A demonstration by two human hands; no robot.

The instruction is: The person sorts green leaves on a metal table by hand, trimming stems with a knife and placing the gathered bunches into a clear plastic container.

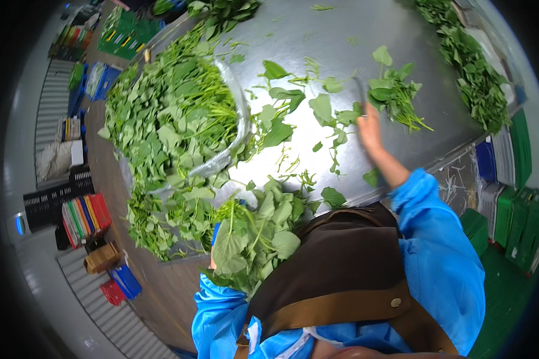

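A large bunch of leafy greens lies against my brown apron and left forearm, its pale stems gathered near the table edge. My left hand is mostly hidden by these leaves and holds the bunch. My right hand, wearing a ring, is over the metal table. A dark, thin, blurred strip extends beyond its fingers; whether they grip it is unclear. Just right of that hand lies a small bunch of greens. Loose leaves and stems are scattered between both hands.
A big heap of greens sits at the left, with clear plastic along its side. More greens line the far right side. Green crates stand beyond the right edge; colored crates stand beyond the left.
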